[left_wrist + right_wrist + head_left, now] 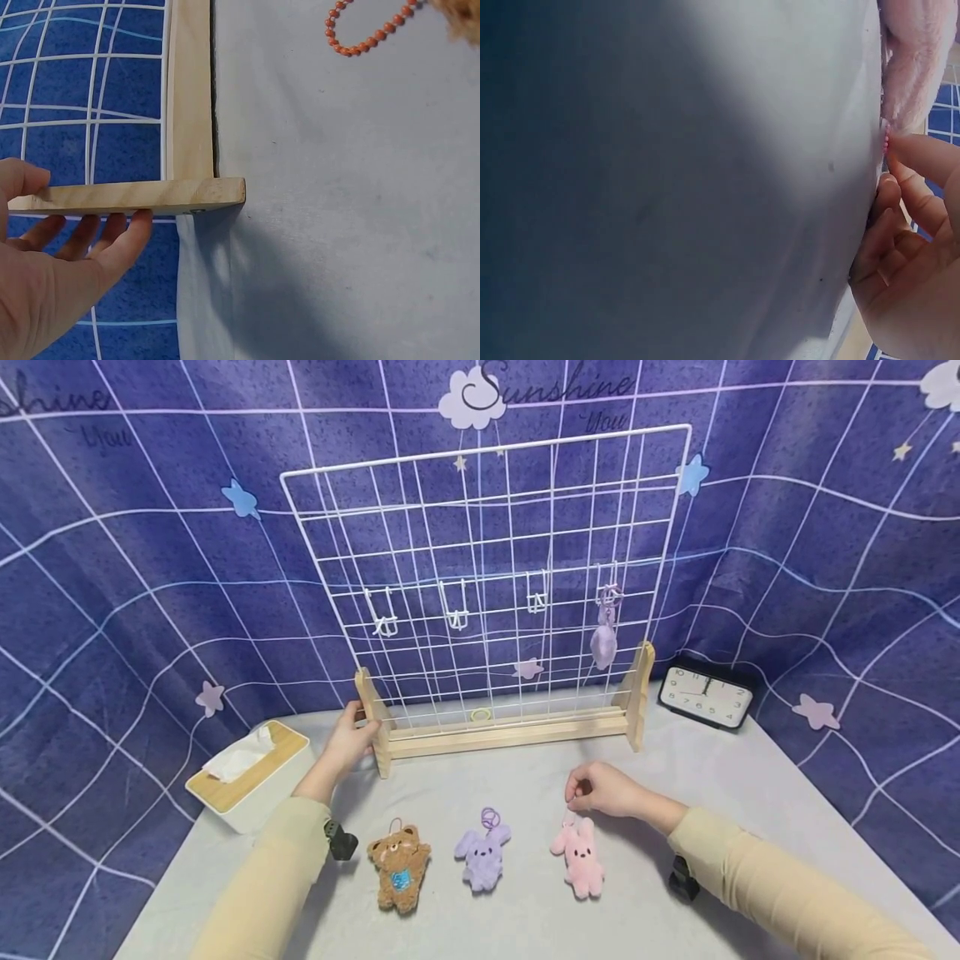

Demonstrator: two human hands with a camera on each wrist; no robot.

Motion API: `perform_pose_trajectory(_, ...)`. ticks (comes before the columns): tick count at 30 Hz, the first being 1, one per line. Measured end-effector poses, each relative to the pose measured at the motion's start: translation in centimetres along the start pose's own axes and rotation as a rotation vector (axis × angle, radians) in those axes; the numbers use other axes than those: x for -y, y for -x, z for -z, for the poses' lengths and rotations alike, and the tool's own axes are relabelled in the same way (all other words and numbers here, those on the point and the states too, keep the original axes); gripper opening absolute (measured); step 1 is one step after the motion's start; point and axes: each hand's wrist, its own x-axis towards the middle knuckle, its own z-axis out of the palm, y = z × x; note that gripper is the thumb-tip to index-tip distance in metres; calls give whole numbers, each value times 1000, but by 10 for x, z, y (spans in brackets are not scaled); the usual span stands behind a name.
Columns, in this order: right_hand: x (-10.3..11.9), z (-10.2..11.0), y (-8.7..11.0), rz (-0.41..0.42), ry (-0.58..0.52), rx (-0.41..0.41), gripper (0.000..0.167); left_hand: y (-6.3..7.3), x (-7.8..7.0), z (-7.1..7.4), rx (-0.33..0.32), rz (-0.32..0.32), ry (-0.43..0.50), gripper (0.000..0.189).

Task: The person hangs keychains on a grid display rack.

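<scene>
My left hand [351,742] grips the left wooden upright [127,196] of the white wire grid rack, thumb on one face and fingers on the other. With thumb and fingertips, my right hand [603,789] pinches the pink bead chain [886,141] of a pink bunny plush keychain [582,860], which lies face up on the table. Left of it lie a purple bunny plush keychain [482,860] and a brown bear plush keychain [400,868]. On the grid's rightmost hook hangs a purple plush keychain [603,645].
Three white hooks, including the leftmost hook [384,625], hold nothing. A tissue box [251,777] stands left of the rack, and a black-framed clock [707,695] stands right of it. A yellow ring [480,715] shows behind the rack's base bar [502,741].
</scene>
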Motion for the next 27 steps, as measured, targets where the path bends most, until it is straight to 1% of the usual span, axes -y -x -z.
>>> perform_pose_trajectory(2,-1,0,0,8,21,3,11,-6,9,2,-6,-7,-5,54)
perform_pose_trajectory(4,-2,0,-1,20,36,7,12,-9,15,3,-11,-12,-10,55)
perform_pose_trajectory(6,-3,0,-1,31,50,11,13,-5,8,3,-7,-12,-12,55)
perform_pose_trajectory(11,-2,3,0,49,63,30,13,12,-15,-1,10,4,0,53)
perform_pose_trajectory(17,-2,7,2,80,40,74,10,14,-17,-3,8,12,-4,54)
perform_pose_trajectory(20,1,9,3,69,-11,97,10,16,-20,-3,8,14,-8,54)
perform_pose_trajectory(23,3,10,4,65,-115,124,9,16,-20,-3,6,14,-17,54)
perform_pose_trajectory(25,4,10,5,54,-196,139,9,13,-16,-2,4,16,-20,53)
perform_pose_trajectory(27,5,9,5,44,-254,146,8,6,-8,0,0,16,-21,53)
